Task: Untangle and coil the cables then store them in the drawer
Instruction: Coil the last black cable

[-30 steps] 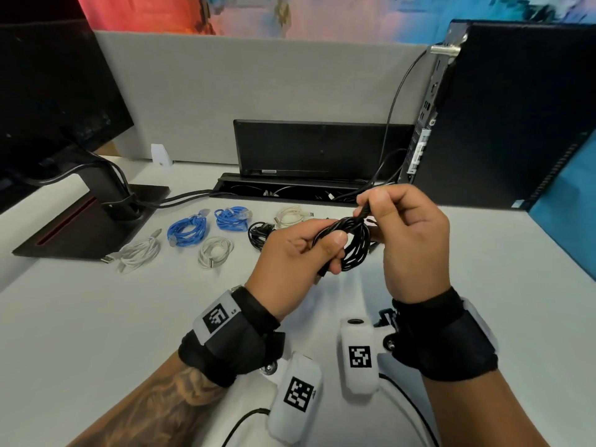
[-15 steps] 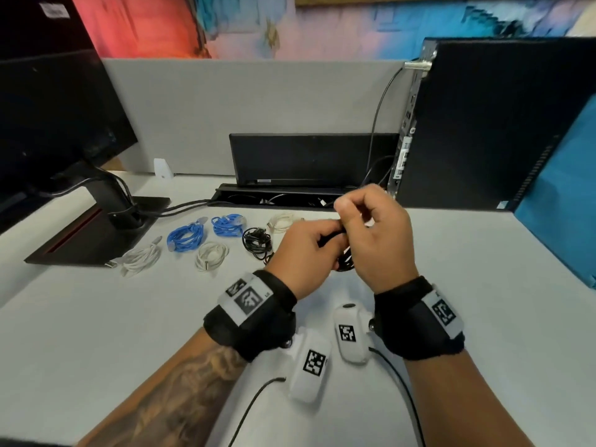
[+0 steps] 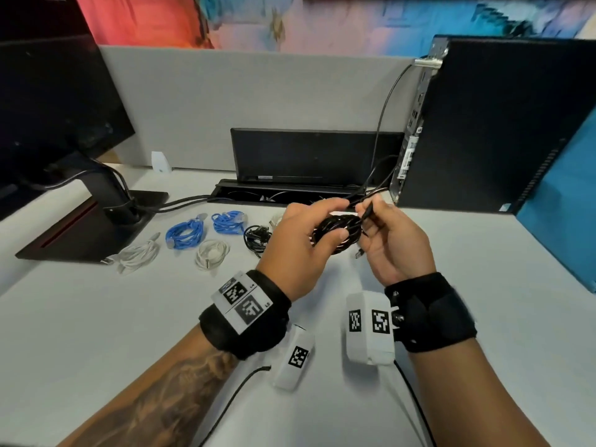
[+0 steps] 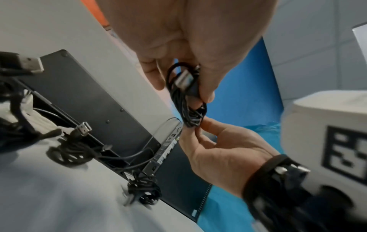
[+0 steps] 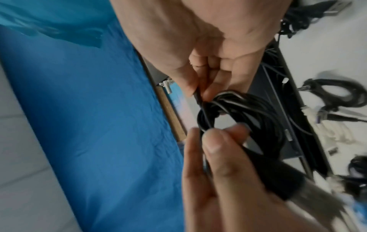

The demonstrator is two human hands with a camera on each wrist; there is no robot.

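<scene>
A coiled black cable (image 3: pixel 338 232) is held above the white desk between both hands. My left hand (image 3: pixel 325 221) grips the coil, thumb across its front; the left wrist view shows its silver USB plug (image 4: pixel 183 79) tucked under the fingers. My right hand (image 3: pixel 371 217), palm turned up, pinches a loose strand of the same cable beside the coil. In the right wrist view the right fingers (image 5: pixel 190 87) pinch that strand where it enters the coil (image 5: pixel 258 109). No drawer is in view.
Coiled cables lie in a row on the desk to the left: two blue (image 3: pixel 185 233), two white (image 3: pixel 211 253), one black (image 3: pixel 256 237). A monitor stand (image 3: pixel 87 233) is far left, a black computer tower (image 3: pixel 483 124) right, a cable tray (image 3: pixel 290 191) behind.
My right hand has turned from lying over the coil to palm up and now pinches a loose strand. The left hand keeps its grip on the coil.
</scene>
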